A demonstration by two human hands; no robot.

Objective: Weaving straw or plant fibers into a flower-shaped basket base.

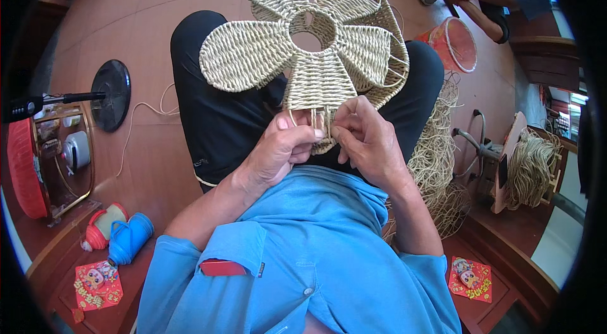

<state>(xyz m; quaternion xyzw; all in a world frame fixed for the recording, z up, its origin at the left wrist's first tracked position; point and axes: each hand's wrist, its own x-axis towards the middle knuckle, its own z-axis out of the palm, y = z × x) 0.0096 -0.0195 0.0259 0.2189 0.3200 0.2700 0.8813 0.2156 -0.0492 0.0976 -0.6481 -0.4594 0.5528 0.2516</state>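
From afar I see a sky-blue cloth shirt [373,283] with elbow-length sleeves [169,271], a round pale button [308,291], a small dark tag [260,269] edging the flapped blue chest pocket [237,244], and black trousers [197,100] with perhaps a pale marking [201,162].

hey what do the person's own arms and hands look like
The left hand and right hand are ungloved, with nothing visible worn on the wrists. The left sleeve and right sleeve are plain blue cloth and leave the forearms bare.
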